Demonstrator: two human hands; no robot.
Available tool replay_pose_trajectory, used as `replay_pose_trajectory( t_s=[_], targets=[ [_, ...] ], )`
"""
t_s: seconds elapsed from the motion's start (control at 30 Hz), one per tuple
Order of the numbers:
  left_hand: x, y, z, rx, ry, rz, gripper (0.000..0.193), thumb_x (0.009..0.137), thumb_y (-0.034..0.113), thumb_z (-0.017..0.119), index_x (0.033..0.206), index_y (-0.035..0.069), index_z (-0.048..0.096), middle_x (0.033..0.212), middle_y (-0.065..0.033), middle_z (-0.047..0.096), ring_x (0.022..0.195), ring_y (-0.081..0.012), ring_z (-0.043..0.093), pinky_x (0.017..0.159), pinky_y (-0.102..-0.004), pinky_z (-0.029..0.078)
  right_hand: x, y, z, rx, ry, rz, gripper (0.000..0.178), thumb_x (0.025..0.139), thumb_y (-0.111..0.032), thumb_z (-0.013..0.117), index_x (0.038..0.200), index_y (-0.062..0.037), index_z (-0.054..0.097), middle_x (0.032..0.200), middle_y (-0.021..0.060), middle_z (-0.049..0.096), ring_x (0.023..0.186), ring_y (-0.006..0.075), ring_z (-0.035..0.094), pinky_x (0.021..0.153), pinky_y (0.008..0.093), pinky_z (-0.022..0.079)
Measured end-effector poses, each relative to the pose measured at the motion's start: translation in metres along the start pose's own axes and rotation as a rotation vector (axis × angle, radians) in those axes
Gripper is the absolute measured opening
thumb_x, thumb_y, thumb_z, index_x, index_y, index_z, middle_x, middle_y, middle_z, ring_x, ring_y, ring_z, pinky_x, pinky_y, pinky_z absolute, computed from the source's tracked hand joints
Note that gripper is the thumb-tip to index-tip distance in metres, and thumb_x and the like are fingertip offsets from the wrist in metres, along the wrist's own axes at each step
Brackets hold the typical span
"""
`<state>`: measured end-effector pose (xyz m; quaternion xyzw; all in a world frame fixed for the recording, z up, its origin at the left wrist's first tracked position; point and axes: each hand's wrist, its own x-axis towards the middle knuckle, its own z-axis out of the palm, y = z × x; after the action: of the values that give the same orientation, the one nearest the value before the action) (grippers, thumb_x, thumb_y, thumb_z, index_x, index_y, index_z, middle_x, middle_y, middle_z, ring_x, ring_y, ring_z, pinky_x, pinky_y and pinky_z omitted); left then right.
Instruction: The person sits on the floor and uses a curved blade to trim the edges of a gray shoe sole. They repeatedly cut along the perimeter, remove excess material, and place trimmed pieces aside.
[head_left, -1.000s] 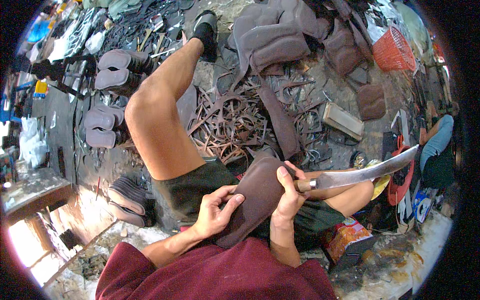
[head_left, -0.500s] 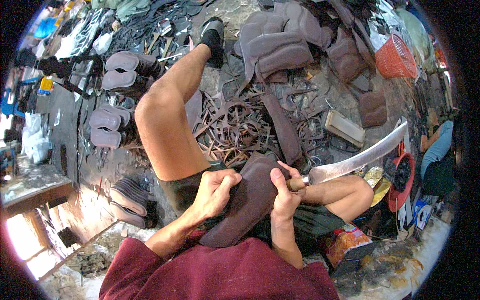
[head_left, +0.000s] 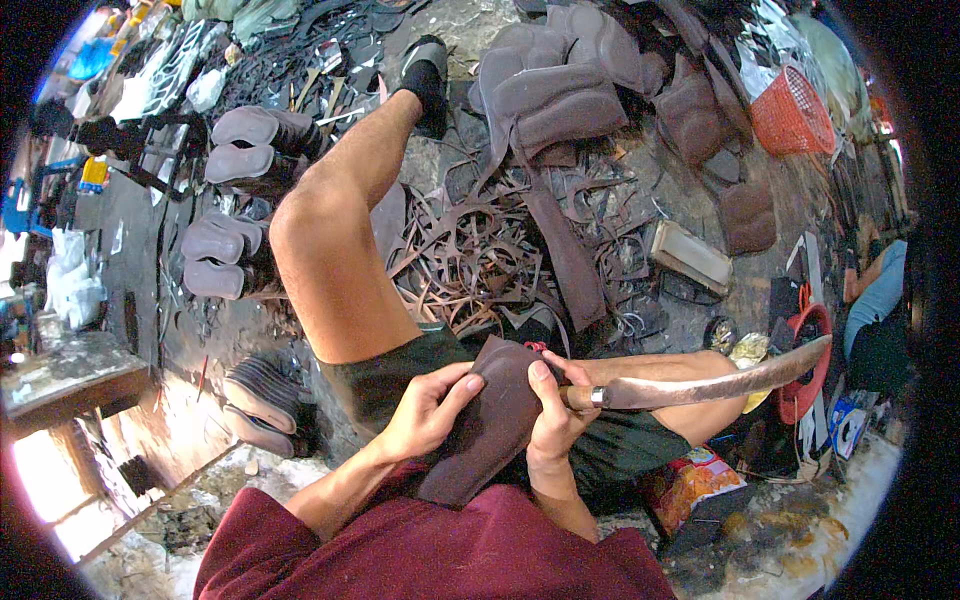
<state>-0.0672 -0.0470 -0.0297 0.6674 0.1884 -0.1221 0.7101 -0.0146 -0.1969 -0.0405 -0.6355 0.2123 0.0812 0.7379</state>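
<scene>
A dark brown, sole-like sheet (head_left: 485, 425) lies across my lap, tilted, its narrow end pointing away from me. My left hand (head_left: 430, 412) pinches its left edge, thumb on top. At its right edge, the thumb of my right hand (head_left: 557, 412) presses on the sheet. The same right hand is closed around the wooden handle of a long curved knife (head_left: 715, 388). The blade points right, over my bent right leg, apart from the sheet. My right fingers are partly hidden behind the handle and sheet.
Brown offcut strips (head_left: 475, 255) are heaped between my legs. Molded brown sheets (head_left: 560, 95) lie beyond. Paired soles (head_left: 222, 248) stand at left, near striped soles (head_left: 262, 395). A beige block (head_left: 692, 257) and red basket (head_left: 792, 112) are at right, with another person's leg (head_left: 875, 290).
The sheet has been drawn slightly toward me and turned, so less of its far end shows. The knife has swung down, its blade now nearly level. My left thumb now lies flatter on the edge.
</scene>
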Motion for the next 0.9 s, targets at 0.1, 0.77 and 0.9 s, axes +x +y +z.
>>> replay_pose_trajectory(
  t_s=[0.1,0.77,0.9],
  targets=[
    [-0.021,-0.005,-0.007,-0.007,-0.044,0.007,0.04,0.102,0.013,0.053,0.136,-0.007,0.051,0.125,-0.0107,0.065,0.116,-0.0138,0.056,0.102,-0.0288,0.042,0.002,0.001,-0.001,0.04,0.029,0.013,0.02,0.084,-0.007,0.075,0.102,0.0025,0.071,0.092,0.0061,0.068,0.084,0.0139,0.063,0.079,0.0255,0.052],
    [0.011,0.092,-0.062,-0.506,0.334,0.126,0.083,0.075,0.024,0.082,0.144,0.008,0.039,0.121,-0.0105,0.057,0.092,-0.02,0.064,0.083,-0.0328,0.054,0.045,-0.012,-0.066,-0.593,-0.408,-0.58,0.047,0.103,-0.018,0.045,0.146,0.0003,0.038,0.103,0.0079,0.063,0.086,0.0141,0.055,0.078,0.0283,0.045],
    [0.013,0.1,-0.063,-0.618,0.424,-0.069,0.067,0.083,0.025,0.075,0.14,0.009,0.044,0.113,-0.0077,0.06,0.091,-0.0178,0.063,0.079,-0.0331,0.054,0.023,0.0,-0.07,-0.725,-0.647,-0.696,0.037,0.099,-0.015,0.051,0.131,0.0025,0.055,0.111,0.0191,0.065,0.098,0.0325,0.062,0.088,0.0403,0.048]
  ],
)
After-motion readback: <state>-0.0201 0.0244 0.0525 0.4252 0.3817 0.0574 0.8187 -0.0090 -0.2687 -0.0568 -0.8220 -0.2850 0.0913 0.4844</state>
